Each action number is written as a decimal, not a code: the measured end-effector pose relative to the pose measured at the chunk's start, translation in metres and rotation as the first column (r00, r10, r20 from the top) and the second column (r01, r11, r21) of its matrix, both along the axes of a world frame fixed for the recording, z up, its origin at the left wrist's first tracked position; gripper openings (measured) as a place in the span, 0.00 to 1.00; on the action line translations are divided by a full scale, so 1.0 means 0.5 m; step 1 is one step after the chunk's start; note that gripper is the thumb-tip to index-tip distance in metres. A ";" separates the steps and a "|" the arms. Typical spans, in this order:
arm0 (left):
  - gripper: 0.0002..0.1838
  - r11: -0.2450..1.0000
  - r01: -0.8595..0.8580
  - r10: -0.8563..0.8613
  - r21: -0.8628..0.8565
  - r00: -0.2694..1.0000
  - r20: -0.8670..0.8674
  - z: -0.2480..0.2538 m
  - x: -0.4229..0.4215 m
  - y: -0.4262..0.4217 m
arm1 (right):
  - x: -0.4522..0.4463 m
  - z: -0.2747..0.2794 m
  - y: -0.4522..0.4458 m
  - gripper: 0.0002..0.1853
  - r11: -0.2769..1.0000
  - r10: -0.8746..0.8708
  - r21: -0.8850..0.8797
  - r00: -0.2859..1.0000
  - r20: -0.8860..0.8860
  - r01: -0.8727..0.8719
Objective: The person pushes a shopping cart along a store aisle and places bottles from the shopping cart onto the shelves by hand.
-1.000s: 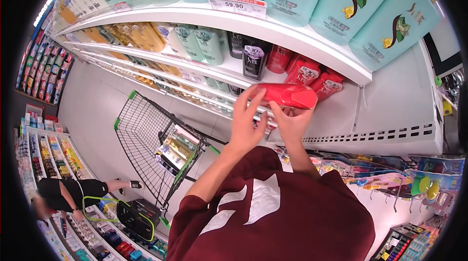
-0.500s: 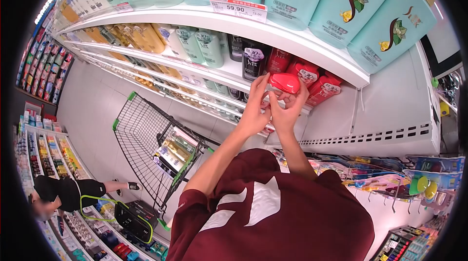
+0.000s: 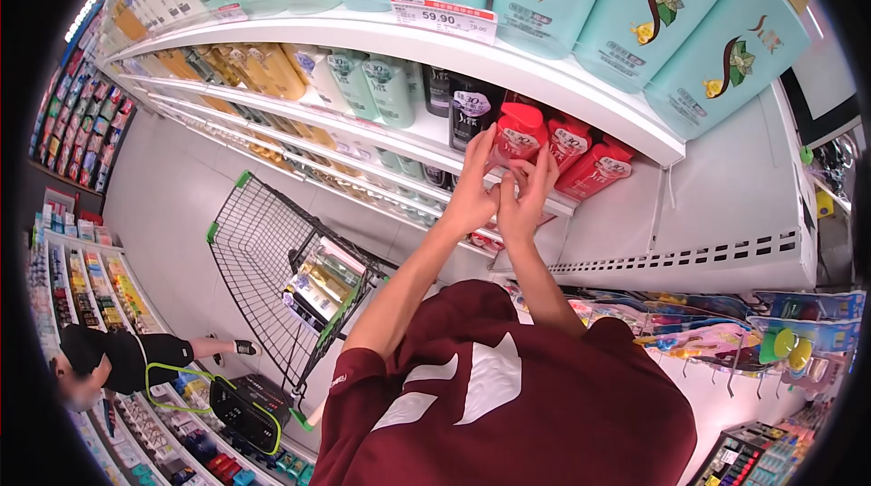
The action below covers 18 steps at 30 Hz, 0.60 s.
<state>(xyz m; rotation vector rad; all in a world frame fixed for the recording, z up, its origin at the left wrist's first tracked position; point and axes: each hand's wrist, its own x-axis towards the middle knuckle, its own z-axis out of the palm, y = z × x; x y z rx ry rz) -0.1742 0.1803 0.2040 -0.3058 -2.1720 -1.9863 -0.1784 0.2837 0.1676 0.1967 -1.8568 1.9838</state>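
A red shampoo bottle [image 3: 521, 127] with a red cap is at the front of the middle shelf, its label partly facing me. My left hand [image 3: 475, 194] wraps the bottle's lower left side. On the lower right, my right hand [image 3: 524, 205] has its fingers curled against the same bottle, and the two thumbs nearly meet. The bottle's base is hidden behind my fingers, so I cannot tell whether it rests on the shelf. Another red bottle [image 3: 569, 143] is close on the right, with a tilted red bottle [image 3: 596, 170] beyond it. A black bottle [image 3: 471, 114] stands just left.
Large turquoise bottles [image 3: 676, 9] line the upper shelf above a price tag [image 3: 443, 18]. Behind my left arm is a wire shopping cart [image 3: 263, 241] holding a boxed set [image 3: 324, 284]. A person in black [image 3: 136, 361] stands at lower left near a black basket [image 3: 247, 413].
The red bottle has tipped from cap-toward-me to more upright, so its front label now shows. Both hands have shifted slightly down and left around it.
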 end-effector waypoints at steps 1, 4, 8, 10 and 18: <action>0.50 1.000 -0.001 0.001 0.000 1.000 -0.001 0.000 -0.002 -0.001 | -0.004 0.002 0.004 0.43 0.998 -0.009 0.059 1.000 0.005 0.009; 0.50 1.000 -0.011 0.011 -0.004 1.000 -0.011 -0.007 -0.009 -0.002 | -0.009 0.002 0.007 0.43 0.989 -0.032 0.144 0.999 0.013 0.029; 0.49 0.999 0.014 -0.015 0.047 1.000 0.015 -0.008 -0.017 -0.004 | -0.019 -0.006 0.011 0.43 0.970 -0.042 0.240 0.999 0.023 0.036; 0.48 0.998 0.017 -0.018 0.060 1.000 0.023 -0.007 -0.020 -0.004 | -0.023 -0.011 0.009 0.42 0.969 -0.052 0.241 0.999 0.009 0.048; 0.40 0.684 -0.160 0.069 -0.712 0.986 -0.155 0.004 0.042 -0.053 | 0.006 -0.019 0.002 0.35 0.995 -0.042 0.090 0.996 0.072 0.036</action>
